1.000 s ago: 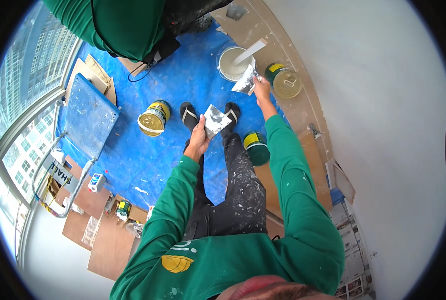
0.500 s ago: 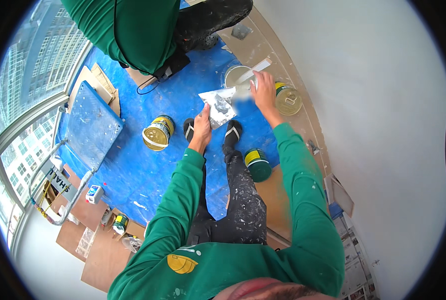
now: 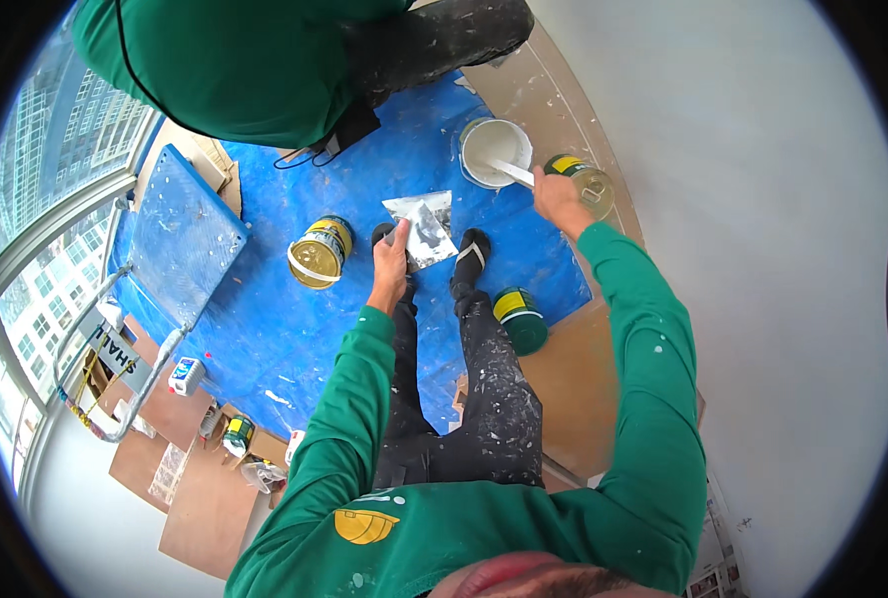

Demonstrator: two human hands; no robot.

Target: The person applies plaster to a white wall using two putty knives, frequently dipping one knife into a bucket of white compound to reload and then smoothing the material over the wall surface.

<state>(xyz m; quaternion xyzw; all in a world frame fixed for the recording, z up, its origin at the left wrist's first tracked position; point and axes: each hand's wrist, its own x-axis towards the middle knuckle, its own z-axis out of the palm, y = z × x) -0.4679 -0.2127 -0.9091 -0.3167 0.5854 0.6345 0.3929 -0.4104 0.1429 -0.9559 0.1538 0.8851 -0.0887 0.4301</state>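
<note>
My left hand (image 3: 390, 267) is closed on thin metal plates (image 3: 430, 233), apparently filling-knife blades, smeared with white and grey paste. They are held flat above my feet. My right hand (image 3: 564, 205) grips the end of a pale flat stick (image 3: 512, 170). Its other end dips into an open white bucket (image 3: 465, 159) of off-white paste at the far right. Just behind my right hand, and partly hidden by it, stands a lidded tin (image 3: 594, 187) with a yellow and green label.
A co-worker in a green top (image 3: 225, 70) bends over at the far left. Blue sheeting (image 3: 265, 329) covers the floor. On it stand a gold-lidded tin (image 3: 316, 255) and a green tin (image 3: 521, 324). A blue platform (image 3: 180, 239) sits by the window; a white wall (image 3: 753, 249) rises on the right.
My right hand has moved right and a little nearer and now holds the stick, which slants toward me. The plates have tilted slightly away from the bucket. The co-worker's back has shifted left.
</note>
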